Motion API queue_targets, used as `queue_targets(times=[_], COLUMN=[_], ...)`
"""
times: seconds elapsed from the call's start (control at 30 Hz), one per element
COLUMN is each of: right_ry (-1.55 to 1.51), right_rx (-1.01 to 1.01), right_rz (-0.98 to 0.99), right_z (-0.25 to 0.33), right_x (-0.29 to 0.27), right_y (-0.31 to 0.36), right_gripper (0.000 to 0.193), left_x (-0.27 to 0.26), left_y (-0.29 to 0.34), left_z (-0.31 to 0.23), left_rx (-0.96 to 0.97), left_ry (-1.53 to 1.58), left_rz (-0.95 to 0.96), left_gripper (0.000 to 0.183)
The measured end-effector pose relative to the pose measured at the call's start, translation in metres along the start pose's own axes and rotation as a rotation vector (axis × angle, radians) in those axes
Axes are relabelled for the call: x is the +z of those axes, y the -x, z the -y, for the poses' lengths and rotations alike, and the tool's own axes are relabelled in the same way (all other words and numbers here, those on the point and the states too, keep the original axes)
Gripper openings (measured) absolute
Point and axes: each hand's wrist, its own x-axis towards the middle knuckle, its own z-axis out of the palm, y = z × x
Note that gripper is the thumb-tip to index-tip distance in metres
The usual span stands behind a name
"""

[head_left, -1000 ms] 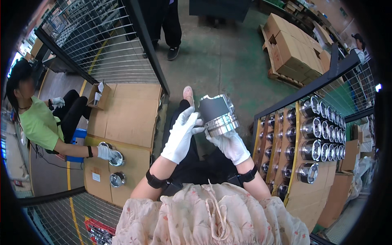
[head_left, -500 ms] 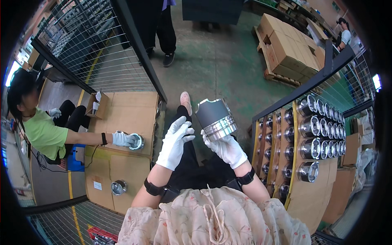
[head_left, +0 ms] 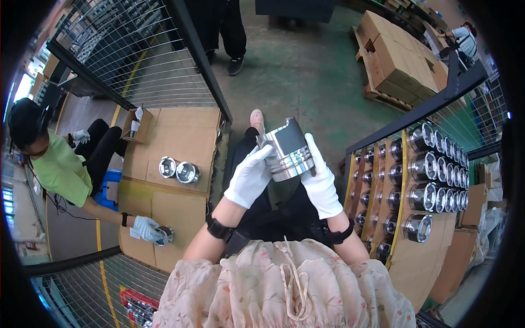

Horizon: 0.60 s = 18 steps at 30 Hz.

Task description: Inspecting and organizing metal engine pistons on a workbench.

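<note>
A metal engine piston (head_left: 290,147) with a dark grey skirt and shiny ring grooves is held up in front of me, tilted, with its grooved end toward me. My left hand (head_left: 250,176), in a white glove, grips its left side. My right hand (head_left: 321,183), also gloved in white, is against its right side, with the fingers stretched up along it. To the left, a co-worker's gloved hand (head_left: 146,228) is on another piston (head_left: 164,235) on the cardboard. Two more pistons (head_left: 187,172) stand side by side farther along that surface.
At my right, rows of pistons (head_left: 423,197) sit on cardboard layers (head_left: 418,262) behind a dark metal frame (head_left: 415,109). A mesh panel (head_left: 136,60) rises at the far left. Stacked cartons (head_left: 402,60) stand on a pallet beyond. Someone's legs (head_left: 232,33) are ahead.
My left hand has come onto the piston, which my right hand held alone before. The piston has turned and shifted slightly. The co-worker's hand has moved nearer, from one piston to another.
</note>
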Motion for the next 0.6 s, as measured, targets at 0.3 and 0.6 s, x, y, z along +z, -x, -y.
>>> queue_targets(times=[0.3,0.6], right_ry=[0.021,-0.888], right_rx=[-0.233,0.118], right_rz=[-0.170,0.097], right_z=[0.038,-0.003], right_x=[0.014,0.034], right_y=[0.022,0.031], right_gripper=[0.098,0.083], left_x=[-0.006,0.010], left_y=[-0.020,0.004], left_z=[0.004,0.021], left_rx=[-0.198,0.134], left_ry=[0.279,-0.052], left_rz=[0.122,0.037], left_gripper=[0.048,0.047])
